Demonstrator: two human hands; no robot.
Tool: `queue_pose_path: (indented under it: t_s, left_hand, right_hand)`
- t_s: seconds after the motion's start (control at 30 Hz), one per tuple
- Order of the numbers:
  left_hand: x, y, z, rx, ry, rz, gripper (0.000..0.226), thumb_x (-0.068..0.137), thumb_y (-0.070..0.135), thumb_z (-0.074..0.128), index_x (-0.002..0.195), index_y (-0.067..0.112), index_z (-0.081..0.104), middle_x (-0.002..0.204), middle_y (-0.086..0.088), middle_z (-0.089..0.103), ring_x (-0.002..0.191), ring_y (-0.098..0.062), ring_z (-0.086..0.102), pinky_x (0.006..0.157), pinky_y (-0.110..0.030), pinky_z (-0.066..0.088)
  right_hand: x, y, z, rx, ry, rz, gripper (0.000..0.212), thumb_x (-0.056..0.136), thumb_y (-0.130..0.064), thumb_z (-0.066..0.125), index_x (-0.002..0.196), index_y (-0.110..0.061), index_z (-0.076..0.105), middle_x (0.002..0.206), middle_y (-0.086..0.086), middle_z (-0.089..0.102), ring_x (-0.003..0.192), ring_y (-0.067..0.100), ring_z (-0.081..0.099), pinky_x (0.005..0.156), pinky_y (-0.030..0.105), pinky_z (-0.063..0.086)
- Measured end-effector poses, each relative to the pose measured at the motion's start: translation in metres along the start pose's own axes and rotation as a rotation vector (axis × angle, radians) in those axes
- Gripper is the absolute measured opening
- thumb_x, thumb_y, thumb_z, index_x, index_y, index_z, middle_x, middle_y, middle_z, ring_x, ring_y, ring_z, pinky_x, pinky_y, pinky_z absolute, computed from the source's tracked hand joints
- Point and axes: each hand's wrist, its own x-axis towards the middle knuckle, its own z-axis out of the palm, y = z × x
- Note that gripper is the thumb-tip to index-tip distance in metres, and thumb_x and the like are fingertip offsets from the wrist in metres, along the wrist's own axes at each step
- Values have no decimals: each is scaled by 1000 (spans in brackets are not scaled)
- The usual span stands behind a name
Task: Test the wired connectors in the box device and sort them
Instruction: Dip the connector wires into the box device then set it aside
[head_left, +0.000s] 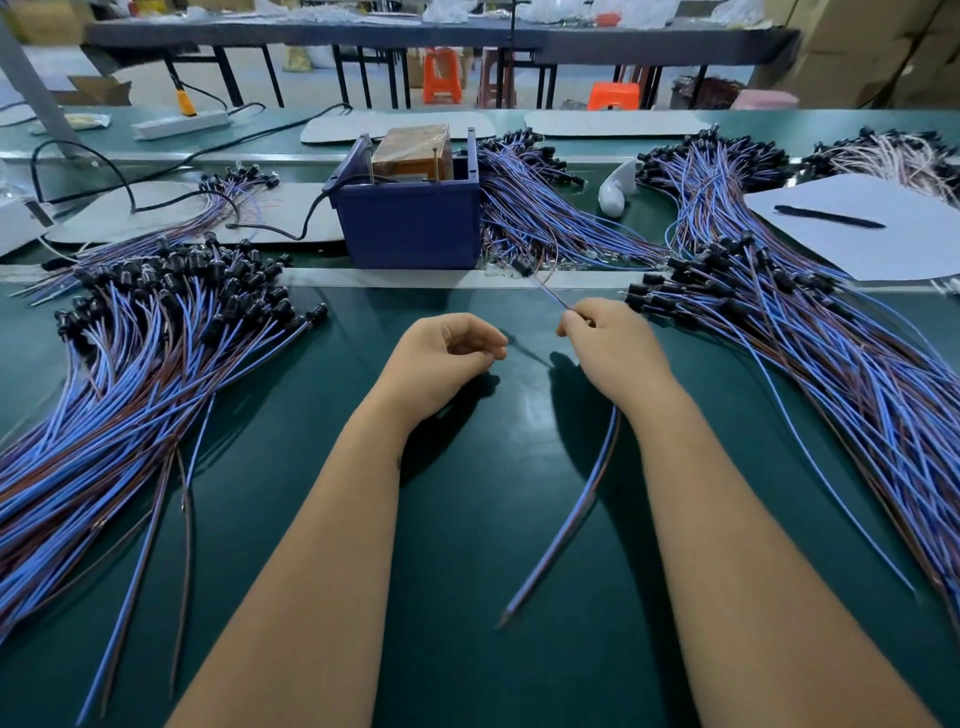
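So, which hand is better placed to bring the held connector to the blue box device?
The right hand. It already pinches the blue-and-brown wired connector, whose black head points at the blue plastic box device. The left hand is loosely curled and holds nothing.

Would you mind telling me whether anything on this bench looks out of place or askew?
Little stands out. A few loose wires trail from the left pile toward the near edge, apart from the bundle. The right hand pinches one wired connector near the blue box; the left hand holds nothing.
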Motion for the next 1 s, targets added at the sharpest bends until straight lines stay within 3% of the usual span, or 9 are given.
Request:
queue_pose_path:
  t_s: [0.13, 0.27, 0.4, 0.57, 0.67, 0.77, 0.9, 1.0]
  left_hand:
    - [0, -3, 0, 54, 15, -8, 27, 88, -4, 63, 85, 22, 70, 83, 7, 75, 79, -3, 67, 80, -19, 53]
    - [1, -3, 3, 84, 27, 3, 29, 87, -5, 62, 83, 22, 69, 83, 4, 74, 77, -4, 67, 80, -19, 53]
    - [1, -2, 5, 86, 31, 4, 30, 87, -7, 62, 83, 22, 69, 84, 3, 74, 75, -1, 66, 78, -14, 51]
    - [0, 1, 6, 102, 54, -9, 32, 85, -6, 61, 81, 24, 69, 82, 6, 73, 74, 0, 66, 76, -13, 50]
    - [-1, 1, 4, 294, 285, -63, 30, 81, 2, 56, 80, 28, 69, 84, 12, 71, 74, -2, 63, 65, -12, 43]
    - [-4, 0, -10, 548, 552, -121, 23, 83, 9, 56, 92, 24, 70, 106, 2, 64, 92, -20, 59, 69, -24, 34]
    - [-10, -4, -28, 617, 695, -191, 28, 84, 6, 56, 107, 17, 66, 129, -5, 47, 87, -27, 53, 68, -32, 33]
    - [-11, -9, -42, 719, 696, -325, 39, 87, 8, 56, 125, 16, 59, 151, -14, 30, 121, -39, 43, 85, -42, 40]
  right_hand:
    - [3, 26, -37, -341, 26, 73, 24, 96, -31, 46, 100, -21, 68, 104, 7, 66, 100, 31, 59, 75, 33, 40]
    - [10, 45, -70, -537, 105, 185, 21, 94, -25, 53, 110, -24, 66, 117, 13, 65, 112, 35, 56, 82, 37, 42]
    - [13, 40, -71, -671, 190, 193, 37, 86, -15, 59, 123, -18, 59, 126, 19, 54, 118, 40, 47, 95, 42, 38]
    - [4, -4, -25, -499, 197, 22, 34, 85, -19, 58, 118, -18, 64, 120, 17, 60, 113, 37, 52, 90, 38, 41]
    - [-7, -32, 13, -229, 88, -60, 25, 89, -23, 56, 112, -21, 66, 115, 11, 63, 110, 32, 55, 84, 35, 42]
    - [-15, -50, 46, -55, -3, -93, 19, 90, -24, 52, 102, -26, 66, 107, 1, 67, 102, 27, 59, 75, 31, 43]
    - [-14, -51, 60, -74, 8, -73, 18, 91, -24, 48, 98, -27, 65, 101, -4, 67, 95, 24, 58, 67, 29, 36]
    - [-13, -45, 58, 4, 24, -54, 18, 89, -20, 47, 95, -22, 65, 90, -5, 62, 88, 24, 56, 63, 29, 35]
